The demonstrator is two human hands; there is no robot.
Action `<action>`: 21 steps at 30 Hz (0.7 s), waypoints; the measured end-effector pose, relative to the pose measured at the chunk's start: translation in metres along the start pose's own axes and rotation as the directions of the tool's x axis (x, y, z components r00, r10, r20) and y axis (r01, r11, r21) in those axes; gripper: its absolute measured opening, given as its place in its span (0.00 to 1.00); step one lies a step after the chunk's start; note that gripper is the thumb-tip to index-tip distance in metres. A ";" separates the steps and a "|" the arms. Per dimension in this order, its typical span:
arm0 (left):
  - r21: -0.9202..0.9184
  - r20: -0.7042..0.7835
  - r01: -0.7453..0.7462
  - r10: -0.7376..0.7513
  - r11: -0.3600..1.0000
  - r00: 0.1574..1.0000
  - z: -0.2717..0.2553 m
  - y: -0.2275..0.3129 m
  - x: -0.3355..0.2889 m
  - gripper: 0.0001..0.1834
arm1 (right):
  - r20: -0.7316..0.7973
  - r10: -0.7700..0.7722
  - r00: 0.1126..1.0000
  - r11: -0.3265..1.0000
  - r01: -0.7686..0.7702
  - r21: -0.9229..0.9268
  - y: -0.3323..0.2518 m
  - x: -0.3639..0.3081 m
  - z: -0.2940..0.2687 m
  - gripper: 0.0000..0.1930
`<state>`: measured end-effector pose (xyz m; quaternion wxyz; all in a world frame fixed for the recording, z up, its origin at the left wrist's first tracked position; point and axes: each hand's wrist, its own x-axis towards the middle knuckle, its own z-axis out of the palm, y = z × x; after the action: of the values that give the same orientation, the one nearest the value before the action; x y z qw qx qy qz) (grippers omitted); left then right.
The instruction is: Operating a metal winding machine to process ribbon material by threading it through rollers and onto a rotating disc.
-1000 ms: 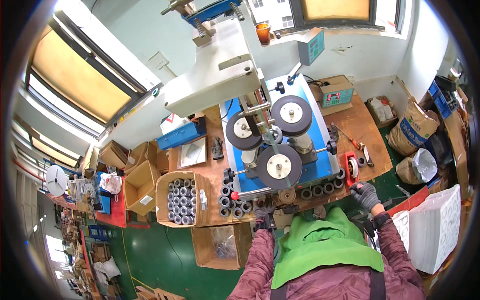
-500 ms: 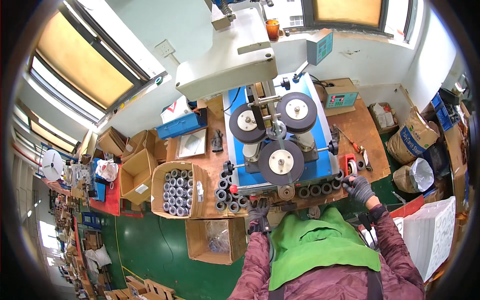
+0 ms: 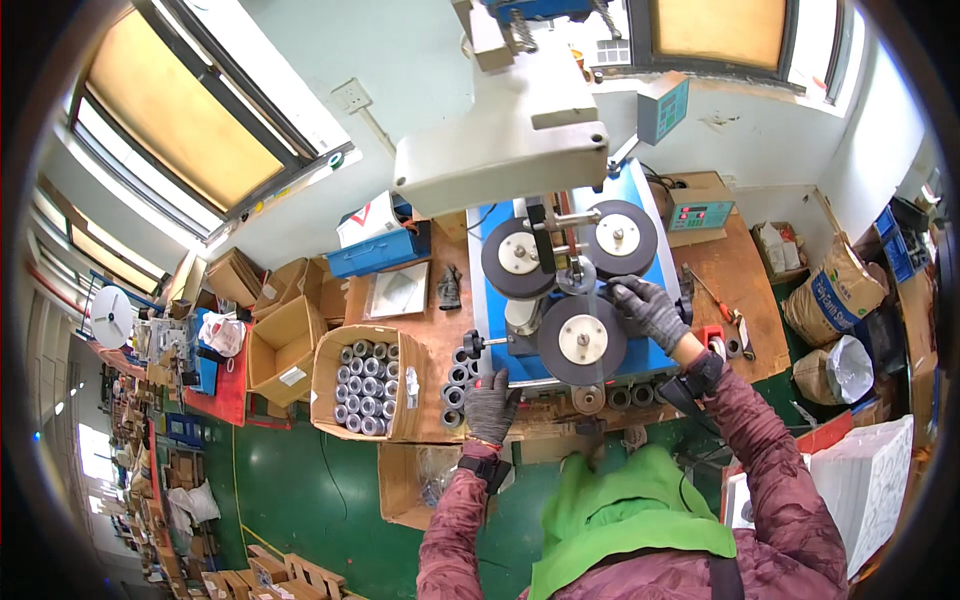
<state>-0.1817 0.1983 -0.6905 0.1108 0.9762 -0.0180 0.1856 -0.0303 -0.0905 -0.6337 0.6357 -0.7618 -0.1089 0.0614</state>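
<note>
A polishing-type machine (image 3: 517, 377) with a blue base stands before me, carrying three dark wheels with white hubs, one of them the front wheel (image 3: 570, 367). My right hand (image 3: 652, 318), in a grey glove, reaches in beside that wheel's right edge. Its fingers are bent together near the metal spindle in the middle; whatever they hold, if anything, is hidden. At the machine's front left corner is my left hand (image 3: 490, 410), also gloved, fingers stretched forward and thumb apart. Several dark metal rings (image 3: 453, 395) lie just left of it.
An open carton (image 3: 405, 400) of stacked metal rings stands on the table's left. More rings (image 3: 620, 398) line the machine's front edge. A control box (image 3: 700, 212), a screwdriver (image 3: 722, 303) and a red tape dispenser (image 3: 710, 335) lie to the right. Black glove (image 3: 449, 288) lies behind the rings.
My right hand has moved from the table's right front edge up and left to the wheels. My left hand has shifted slightly left. The whole view has moved a little.
</note>
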 end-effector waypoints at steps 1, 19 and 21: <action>0.107 0.198 -0.003 -0.018 0.994 0.980 -0.003 -0.005 0.006 0.19 | 0.038 0.060 0.997 0.998 -0.061 0.005 -0.005 0.008 0.007 0.15; -0.229 0.949 0.564 0.310 0.793 -0.051 -0.019 0.011 -0.075 0.23 | -0.014 0.392 0.920 0.792 -0.329 0.515 0.004 0.023 0.034 0.10; -0.277 0.948 0.279 0.309 0.919 -0.077 -0.072 0.055 -0.054 0.20 | 0.003 0.410 0.912 0.789 -0.356 0.502 0.000 0.024 0.040 0.09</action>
<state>-0.2623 0.1601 -0.6331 0.2523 0.7475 -0.1414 -0.5980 -0.0165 -0.0461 -0.6401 0.7872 -0.5830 0.1010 0.1740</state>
